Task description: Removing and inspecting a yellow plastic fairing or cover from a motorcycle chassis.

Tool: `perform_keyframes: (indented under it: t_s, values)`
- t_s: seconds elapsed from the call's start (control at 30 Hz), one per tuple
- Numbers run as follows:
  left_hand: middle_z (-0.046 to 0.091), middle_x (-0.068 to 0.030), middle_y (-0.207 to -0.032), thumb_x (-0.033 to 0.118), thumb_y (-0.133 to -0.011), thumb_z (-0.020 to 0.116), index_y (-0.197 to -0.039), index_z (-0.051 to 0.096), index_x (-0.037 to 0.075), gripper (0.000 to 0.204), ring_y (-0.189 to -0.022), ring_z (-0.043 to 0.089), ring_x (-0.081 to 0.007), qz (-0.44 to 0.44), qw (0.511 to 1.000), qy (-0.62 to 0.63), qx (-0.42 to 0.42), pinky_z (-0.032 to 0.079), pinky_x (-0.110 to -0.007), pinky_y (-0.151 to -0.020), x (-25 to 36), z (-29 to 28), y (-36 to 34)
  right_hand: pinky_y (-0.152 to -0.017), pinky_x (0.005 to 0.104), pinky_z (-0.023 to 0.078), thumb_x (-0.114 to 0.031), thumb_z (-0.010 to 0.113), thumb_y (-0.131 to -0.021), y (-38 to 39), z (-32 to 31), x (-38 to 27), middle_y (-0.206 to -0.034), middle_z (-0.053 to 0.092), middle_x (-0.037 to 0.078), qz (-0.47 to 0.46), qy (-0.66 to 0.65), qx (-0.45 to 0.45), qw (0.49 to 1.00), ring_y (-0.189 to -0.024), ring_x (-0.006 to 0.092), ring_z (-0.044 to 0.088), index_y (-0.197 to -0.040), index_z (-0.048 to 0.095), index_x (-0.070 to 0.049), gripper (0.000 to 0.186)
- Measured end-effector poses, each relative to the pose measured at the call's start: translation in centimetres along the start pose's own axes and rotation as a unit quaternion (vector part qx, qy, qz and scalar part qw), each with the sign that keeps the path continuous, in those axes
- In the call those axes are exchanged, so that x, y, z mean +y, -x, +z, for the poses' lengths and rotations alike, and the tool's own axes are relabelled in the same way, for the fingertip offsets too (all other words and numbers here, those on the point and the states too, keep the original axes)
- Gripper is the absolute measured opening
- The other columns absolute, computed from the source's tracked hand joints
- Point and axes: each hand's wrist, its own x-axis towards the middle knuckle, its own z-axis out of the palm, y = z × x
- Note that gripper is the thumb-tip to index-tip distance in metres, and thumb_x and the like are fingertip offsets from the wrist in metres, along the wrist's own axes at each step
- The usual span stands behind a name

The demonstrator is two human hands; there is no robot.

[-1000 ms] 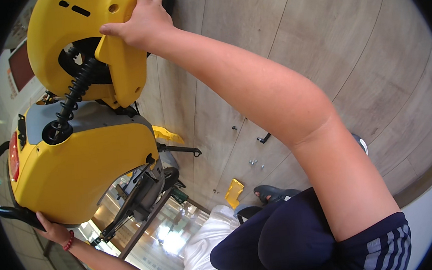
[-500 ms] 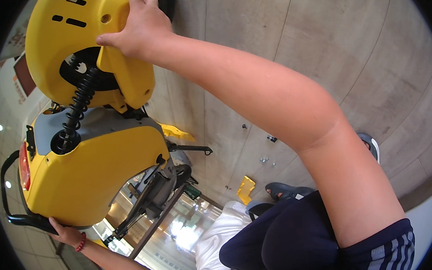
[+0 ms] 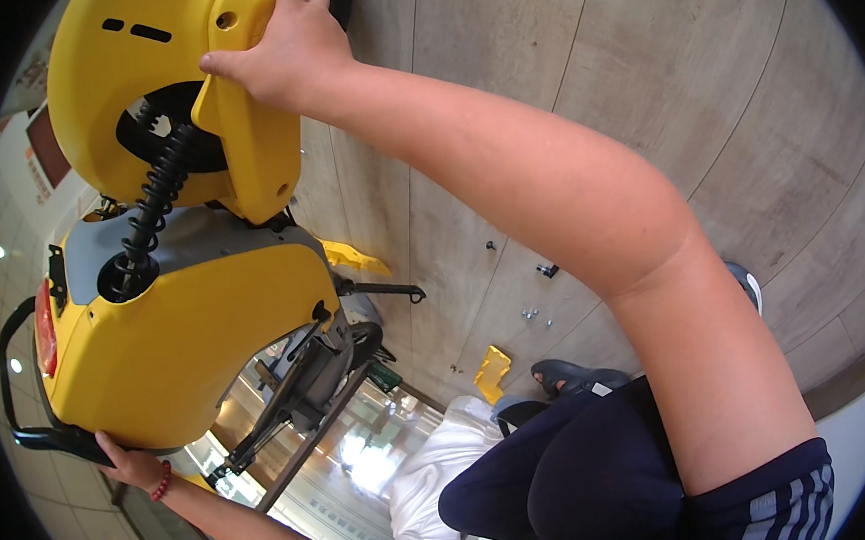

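Thumb (image 3: 222,63) laid across the face of a yellow wheel cover (image 3: 90,103), the right hand (image 3: 299,47) clamps the cover's edge just above the yellow scooter body (image 3: 187,347), while the left hand (image 3: 138,471) rests against the body's lower left beside a black rail (image 3: 55,438), partly hidden, so I cannot tell whether it is closed. A black spring (image 3: 155,201) rises from the scooter body's upper left into the wheel cover's opening. On the floor (image 3: 659,63) right of the scooter body lie a yellow panel (image 3: 354,258), a small black part (image 3: 547,270), a few metal bits (image 3: 530,313) and a bent yellow piece (image 3: 494,370).
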Motion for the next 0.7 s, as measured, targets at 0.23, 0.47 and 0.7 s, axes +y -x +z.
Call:
perform_keyframes:
  t_s: [0.23,0.47,0.7]
  values:
    - [0.055,-0.0150,-0.124,0.022,-0.092,0.058,-0.125,0.048,-0.008,0.045,-0.105,0.057,-0.0217,-0.013,1.000,0.010,-0.005,0.046,-0.031,-0.090,0.9,0.6,0.3,-0.095,0.0401,0.045,-0.046,0.071,-0.075,-2.2,-2.9,2.4,-0.127,0.042,0.029,-0.041,-0.307,-0.302,0.902,-0.112,0.0388,0.052,-0.148,0.004,-0.007,0.107]
    - [0.057,-0.0146,-0.122,0.020,-0.092,0.057,-0.124,0.048,-0.008,0.043,-0.104,0.057,-0.0208,0.039,0.999,-0.007,-0.009,0.046,-0.031,-0.089,0.3,0.1,-0.1,-0.096,0.0401,0.044,-0.048,0.071,-0.075,-2.1,-2.6,2.2,-0.128,0.042,0.027,-0.044,-0.304,-0.304,0.902,-0.115,0.0374,0.051,-0.148,0.002,-0.008,0.108]
    - [0.057,-0.0143,-0.122,0.021,-0.092,0.057,-0.125,0.049,-0.007,0.044,-0.103,0.058,-0.0209,-0.005,1.000,0.029,-0.001,0.046,-0.031,-0.089,0.1,0.0,-0.3,-0.096,0.0417,0.043,-0.048,0.072,-0.075,-1.5,-2.4,1.2,-0.128,0.041,0.024,-0.032,-0.272,-0.305,0.912,-0.115,0.0360,0.050,-0.149,0.004,-0.013,0.107]
